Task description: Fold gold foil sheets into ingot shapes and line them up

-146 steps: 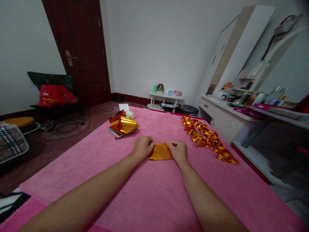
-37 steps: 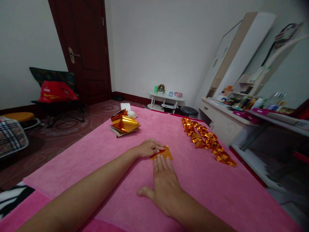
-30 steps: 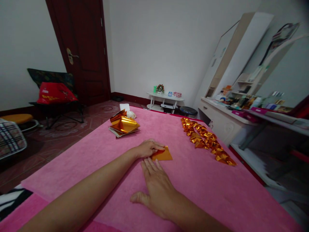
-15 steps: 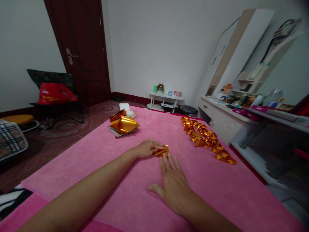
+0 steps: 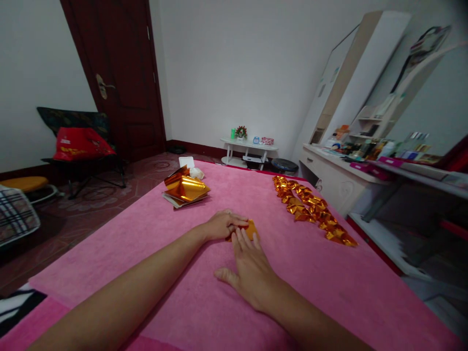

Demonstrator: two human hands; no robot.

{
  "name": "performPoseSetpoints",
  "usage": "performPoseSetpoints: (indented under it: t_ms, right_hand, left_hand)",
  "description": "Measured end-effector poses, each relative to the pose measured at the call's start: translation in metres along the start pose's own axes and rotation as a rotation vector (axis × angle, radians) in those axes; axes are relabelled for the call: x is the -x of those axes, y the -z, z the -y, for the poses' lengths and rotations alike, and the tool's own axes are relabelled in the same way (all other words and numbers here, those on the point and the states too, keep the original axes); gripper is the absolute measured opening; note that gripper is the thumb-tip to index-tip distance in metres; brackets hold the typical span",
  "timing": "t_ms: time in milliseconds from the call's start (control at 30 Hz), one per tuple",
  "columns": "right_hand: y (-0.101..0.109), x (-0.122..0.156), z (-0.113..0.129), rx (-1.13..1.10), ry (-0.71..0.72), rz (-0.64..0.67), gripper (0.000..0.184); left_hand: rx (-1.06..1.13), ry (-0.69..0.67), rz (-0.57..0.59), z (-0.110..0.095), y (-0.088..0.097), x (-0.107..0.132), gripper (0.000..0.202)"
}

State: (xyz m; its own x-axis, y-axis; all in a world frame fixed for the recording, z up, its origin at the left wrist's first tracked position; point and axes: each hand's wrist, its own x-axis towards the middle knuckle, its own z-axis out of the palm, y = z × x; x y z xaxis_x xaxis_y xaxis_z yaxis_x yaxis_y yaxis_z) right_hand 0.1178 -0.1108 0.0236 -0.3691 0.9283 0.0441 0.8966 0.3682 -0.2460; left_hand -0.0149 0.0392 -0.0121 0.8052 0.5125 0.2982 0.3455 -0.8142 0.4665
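A folded piece of gold foil paper [image 5: 251,228] lies on the pink cloth [image 5: 300,273] in the middle. My left hand [image 5: 222,225] rests on its left part, fingers pressed down on it. My right hand [image 5: 248,268] lies flat, palm down, fingers stretched out with their tips on the near edge of the paper. Most of the paper is hidden under the two hands.
A stack of gold foil sheets [image 5: 186,189] sits at the far left of the cloth. A row of several folded gold pieces [image 5: 310,209] runs along the right side. A white dresser [image 5: 340,183] stands to the right, a chair with a red bag [image 5: 78,145] to the left.
Earlier both hands pinched the paper's ends. Since then my right hand has been flat, sliding back and forth across the paper; it now sits slightly left of half a second ago.
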Motion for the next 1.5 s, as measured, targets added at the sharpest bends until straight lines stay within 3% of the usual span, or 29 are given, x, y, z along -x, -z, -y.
performPoseSetpoints:
  t_ms: [267,333,433,667,800,900,1000,1133,1300,1400,1500]
  right_hand:
    - [0.002,0.001,-0.061,0.17,-0.278,-0.016,0.097]
    - [0.005,-0.002,-0.059,0.198,-0.303,-0.06,0.1]
    - [0.003,-0.01,-0.043,0.164,-0.213,-0.123,0.1]
    - [-0.016,-0.027,-0.002,-0.005,-0.101,-0.049,0.106]
    - [-0.017,-0.021,0.02,-0.106,0.085,0.044,0.108]
    - [-0.009,-0.014,0.016,-0.127,0.159,0.113,0.099]
    - [-0.004,-0.006,-0.007,-0.092,0.118,0.137,0.088]
    - [-0.007,0.005,-0.037,-0.131,0.046,-0.02,0.077]
    - [-0.006,0.01,-0.042,-0.379,0.102,-0.218,0.04]
    - [0.001,-0.004,-0.048,-0.445,0.063,-0.424,0.034]
    - [0.004,-0.031,-0.07,-0.335,-0.035,-0.665,0.039]
  left_hand:
    - [-0.017,0.014,-0.015,-0.003,0.0,0.0,0.044]
    - [-0.017,0.013,-0.019,-0.003,0.0,0.0,0.044]
    - [-0.013,0.025,-0.008,-0.001,0.001,0.0,0.046]
    - [0.283,0.196,0.008,0.001,0.006,-0.001,0.052]
    - [0.368,0.207,0.008,0.001,0.006,-0.003,0.054]
    - [0.315,0.211,0.011,0.001,0.007,-0.003,0.053]
    - [0.241,0.215,0.022,-0.001,0.008,-0.003,0.052]
    - [0.133,0.231,-0.01,-0.003,0.008,-0.003,0.052]
    - [0.201,0.171,-0.021,0.002,0.002,-0.001,0.055]
    - [0.347,0.148,-0.038,0.006,-0.004,-0.002,0.066]
    - [0.506,0.169,-0.039,0.005,-0.003,-0.004,0.066]
